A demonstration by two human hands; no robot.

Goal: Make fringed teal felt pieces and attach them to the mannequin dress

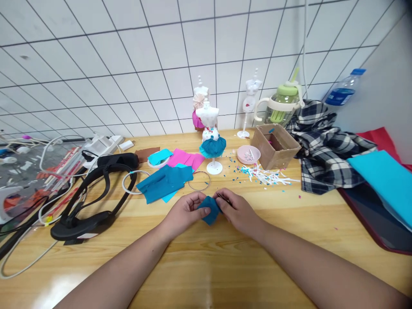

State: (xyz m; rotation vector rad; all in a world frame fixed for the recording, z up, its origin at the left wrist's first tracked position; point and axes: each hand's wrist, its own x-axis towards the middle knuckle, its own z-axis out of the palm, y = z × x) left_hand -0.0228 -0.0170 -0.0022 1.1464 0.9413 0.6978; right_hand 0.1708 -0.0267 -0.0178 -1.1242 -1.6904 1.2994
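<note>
A teal piece [211, 216], unattached, is pinched by left hand [186, 210] and right hand [240, 211]; the nearest dress form [207, 113] is already skirted.

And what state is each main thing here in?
Left hand: pinching small teal piece
Right hand: closed on slim dark object
Cardboard box: top open
Water bottle: capped
Handled jug: green lid on
Plaid cloth: crumpled
Front dress form: upright, wearing teal skirt
Pink dish: holding pale bits
</note>
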